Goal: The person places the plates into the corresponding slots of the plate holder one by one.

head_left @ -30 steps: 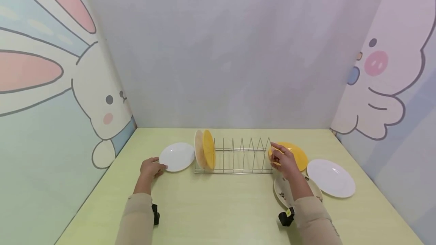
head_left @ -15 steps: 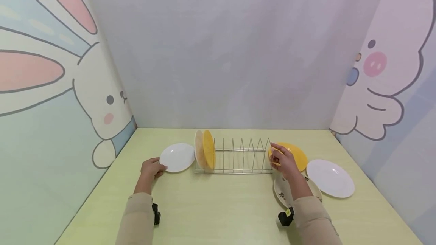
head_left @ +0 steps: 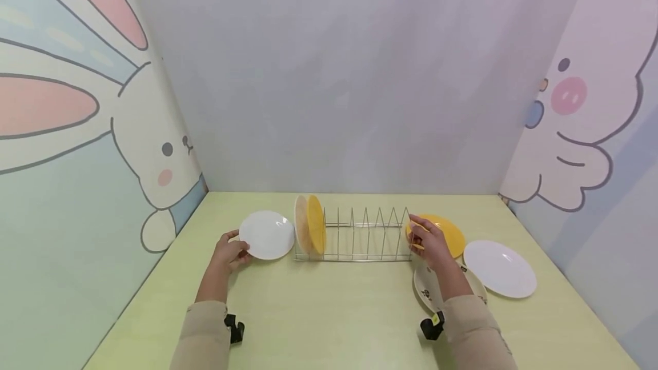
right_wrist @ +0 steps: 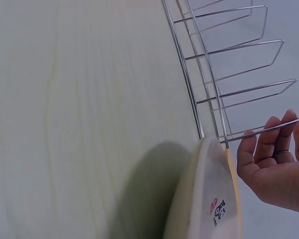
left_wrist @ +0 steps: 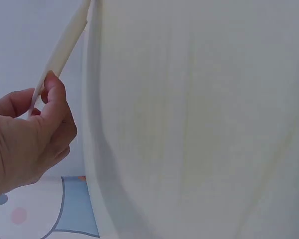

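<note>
My left hand pinches the near-left rim of a white plate, thumb on top and fingers beneath. In the left wrist view that plate is seen edge-on, tilted up off the tabletop. A wire dish rack stands at the middle, with a cream plate and a yellow plate upright in its left end. My right hand holds the rack's right end wire; in the right wrist view its fingers curl round that wire.
Right of the rack lie a yellow plate, partly behind my right hand, and a patterned cream plate under my right forearm. Farther right is a white oval plate. Walls with cartoon animals border the table.
My left hand has taken hold of the white plate's rim and raised its near-left side off the table. The right hand stays on the rack.
</note>
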The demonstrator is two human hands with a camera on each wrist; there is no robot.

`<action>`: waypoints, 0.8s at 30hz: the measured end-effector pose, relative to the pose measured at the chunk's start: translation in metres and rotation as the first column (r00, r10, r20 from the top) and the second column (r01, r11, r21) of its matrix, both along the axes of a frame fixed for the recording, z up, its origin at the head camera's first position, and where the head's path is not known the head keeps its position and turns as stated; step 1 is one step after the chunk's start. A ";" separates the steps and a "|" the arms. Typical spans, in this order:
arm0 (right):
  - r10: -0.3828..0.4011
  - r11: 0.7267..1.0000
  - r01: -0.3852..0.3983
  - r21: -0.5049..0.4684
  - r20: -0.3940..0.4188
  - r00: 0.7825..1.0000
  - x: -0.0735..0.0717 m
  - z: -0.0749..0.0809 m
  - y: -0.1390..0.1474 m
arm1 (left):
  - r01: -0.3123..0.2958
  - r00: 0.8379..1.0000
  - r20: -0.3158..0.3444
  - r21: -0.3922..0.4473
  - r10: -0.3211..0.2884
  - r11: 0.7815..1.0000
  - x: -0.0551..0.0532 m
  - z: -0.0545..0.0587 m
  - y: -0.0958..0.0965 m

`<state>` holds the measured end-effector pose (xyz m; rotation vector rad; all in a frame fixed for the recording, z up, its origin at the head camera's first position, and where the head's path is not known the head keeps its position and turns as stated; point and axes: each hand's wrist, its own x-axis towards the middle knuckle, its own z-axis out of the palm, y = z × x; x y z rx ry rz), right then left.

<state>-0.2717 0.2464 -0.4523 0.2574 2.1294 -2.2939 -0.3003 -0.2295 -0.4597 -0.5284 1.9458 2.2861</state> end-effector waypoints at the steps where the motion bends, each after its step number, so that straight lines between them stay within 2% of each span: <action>1: 0.002 1.000 -0.002 0.001 0.001 1.000 -0.001 0.000 0.000 | -0.006 1.000 -0.007 0.022 0.006 1.000 0.001 0.003 0.000; 4: 0.003 1.000 -0.003 0.002 0.001 1.000 -0.002 0.001 0.001 | -0.037 0.998 -0.045 0.072 0.040 0.997 0.006 0.013 0.001; 8: -0.001 1.000 0.001 0.003 0.002 1.000 -0.003 0.000 0.001 | -0.054 0.994 -0.091 0.087 0.062 0.995 0.010 0.020 0.000; 18: -0.009 1.000 0.009 -0.001 -0.001 1.000 -0.002 -0.002 -0.001 | -0.059 0.993 -0.101 0.065 0.065 0.996 0.012 0.020 -0.001; 24: -0.003 1.000 0.003 0.008 -0.004 1.000 0.001 0.000 0.000 | -0.074 0.990 -0.117 0.063 0.081 0.995 0.023 0.023 0.006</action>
